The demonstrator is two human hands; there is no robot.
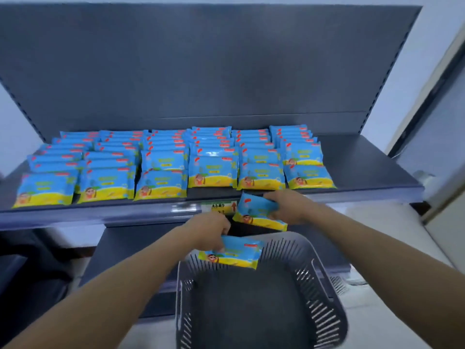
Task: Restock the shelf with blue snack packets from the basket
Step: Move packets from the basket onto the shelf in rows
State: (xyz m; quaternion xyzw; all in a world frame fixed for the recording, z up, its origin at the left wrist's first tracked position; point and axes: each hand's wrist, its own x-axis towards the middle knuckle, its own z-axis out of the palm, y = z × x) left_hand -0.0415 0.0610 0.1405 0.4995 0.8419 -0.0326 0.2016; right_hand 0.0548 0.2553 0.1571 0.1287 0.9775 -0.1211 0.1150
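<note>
A pale, bluish-white wall (439,41) fills the upper right corner under cool, even light. A cream frame (425,93) with a dark strip slants along the right edge. The floor (372,331) is pale; a dark, indistinct shape (27,278) sits lower left.

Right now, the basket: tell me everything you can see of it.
The basket is dark grey, plastic-looking, with slotted walls and rounded corners. It stands upright below the shelf front, its near end cut off by the frame. Its visible floor shows no packets. The left hand holds a blue packet above its far rim; contact there cannot be told.
</note>
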